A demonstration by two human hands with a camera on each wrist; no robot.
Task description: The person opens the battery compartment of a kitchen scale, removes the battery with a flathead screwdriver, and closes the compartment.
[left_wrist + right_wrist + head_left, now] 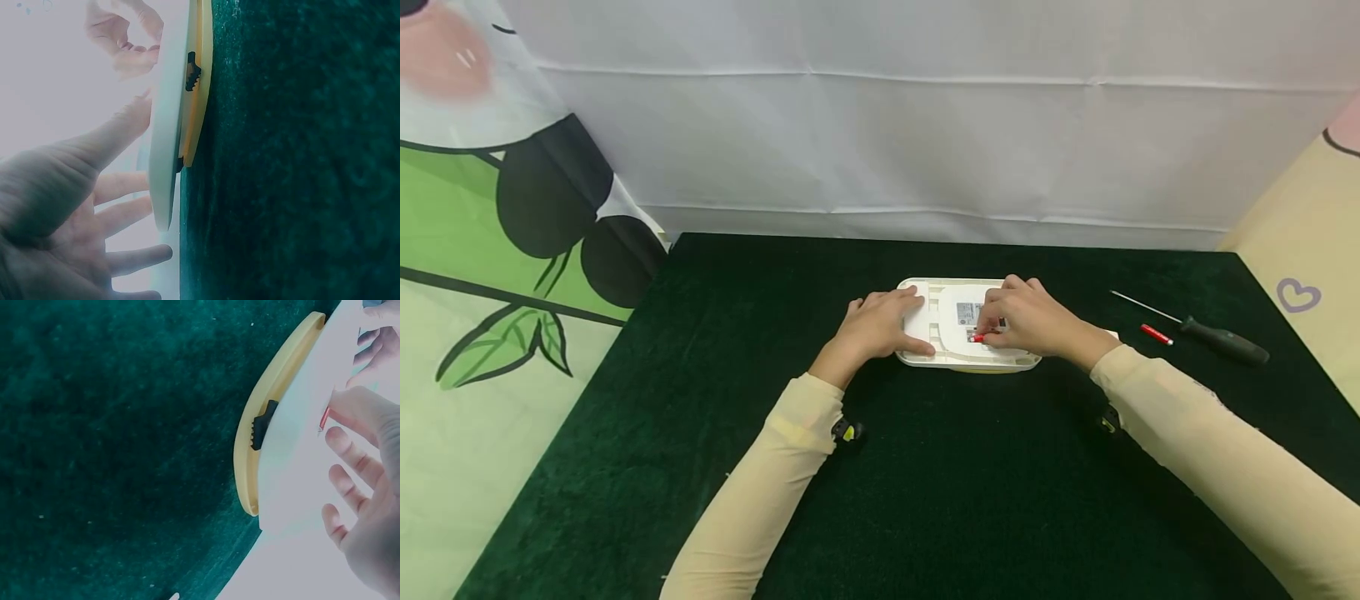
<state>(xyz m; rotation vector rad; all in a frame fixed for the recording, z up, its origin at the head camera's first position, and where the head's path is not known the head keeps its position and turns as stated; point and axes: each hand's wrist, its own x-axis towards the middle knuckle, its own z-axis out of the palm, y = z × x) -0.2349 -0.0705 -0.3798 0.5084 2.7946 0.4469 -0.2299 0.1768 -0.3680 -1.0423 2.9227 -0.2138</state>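
A white, flat, rounded device [925, 360] lies with its underside up, showing a printed label and a small battery bay. Below its near edge, a yellow curved rim [250, 425] with a black toothed piece [264, 425] shows in the right wrist view. My left hand [876, 325] rests on the device's left end, its thumb on the near side and its fingers, fairly straight, farther back. At the bay, my right hand [1026, 317] pinches a small red battery [976, 338] between thumb and forefinger. The other right fingers hang apart from it in the right wrist view.
To the right, a second red battery [1157, 334] lies on the dark green cloth [925, 500]. Beside it is a screwdriver [1225, 340] with a dark handle, its shaft toward the back left. A white curtain [880, 150] hangs behind the table.
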